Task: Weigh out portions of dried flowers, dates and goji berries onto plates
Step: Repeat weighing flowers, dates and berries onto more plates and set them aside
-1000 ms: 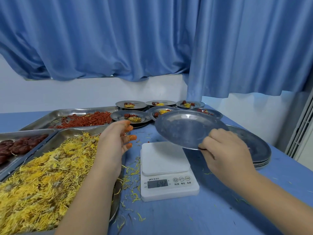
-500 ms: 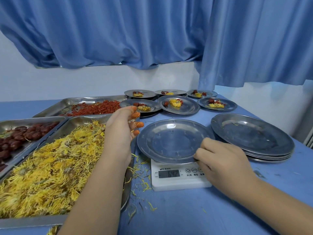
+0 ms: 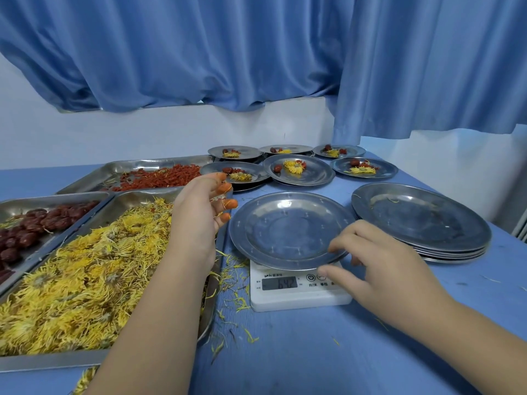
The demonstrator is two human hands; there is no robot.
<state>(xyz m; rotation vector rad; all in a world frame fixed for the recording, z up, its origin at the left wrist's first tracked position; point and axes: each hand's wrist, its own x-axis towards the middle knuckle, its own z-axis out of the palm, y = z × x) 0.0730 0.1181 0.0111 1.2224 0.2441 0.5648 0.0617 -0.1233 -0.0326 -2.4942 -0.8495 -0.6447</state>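
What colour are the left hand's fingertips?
Orange, on the fingertips of the left hand; they show best in the head view.

Even soft light, wide-angle edge bending

Left hand (image 3: 199, 212) raised, fingers loosely curled; right hand (image 3: 379, 266) fingers spread.

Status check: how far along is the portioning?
Done: six plates at the back hold mixed portions. In hand: an empty plate sits on the scale, right hand at its rim, left hand over the flower tray. Left: filling it, plus the stack of empty plates.
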